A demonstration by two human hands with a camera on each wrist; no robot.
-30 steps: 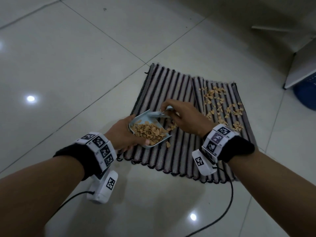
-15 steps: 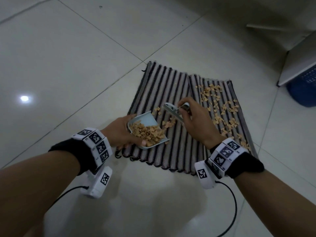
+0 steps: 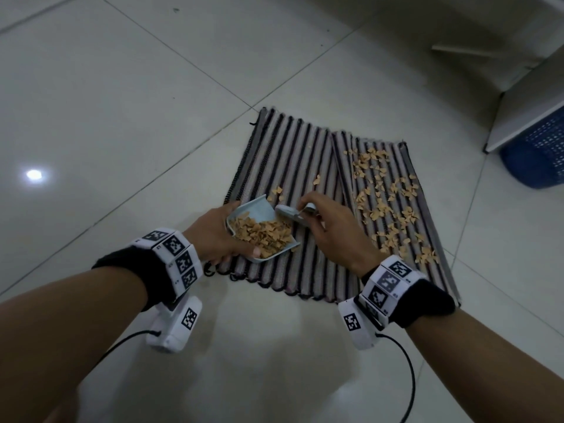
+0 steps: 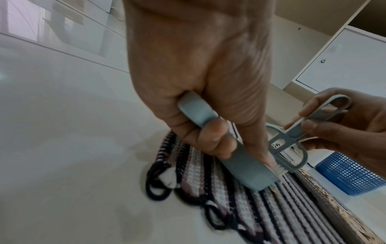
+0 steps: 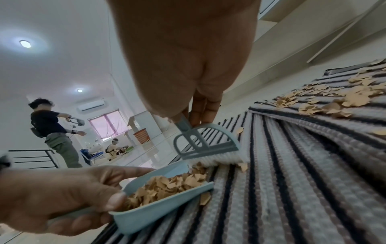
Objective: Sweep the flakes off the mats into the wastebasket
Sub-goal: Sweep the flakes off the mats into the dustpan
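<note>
Two mats [image 3: 293, 190], one dustpan [image 3: 259, 215], one brush [image 3: 290, 212], one wastebasket [image 3: 537, 154].

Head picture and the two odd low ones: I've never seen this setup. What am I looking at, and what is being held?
No machine here: a person wears a camera on the head and one on each wrist, on bands with black-and-white markers. The head view looks down at both hands. The two low pictures look along each hand toward its fingers.

On the tiled floor lie two striped mats side by side. Tan flakes are scattered mostly on the right mat; a few lie on the left one.

The left hand grips a pale blue dustpan, already heaped with flakes and resting on the left mat. The right hand pinches the handle of a small brush, bristles at the pan's mouth. A blue wastebasket stands at the far right.
</note>
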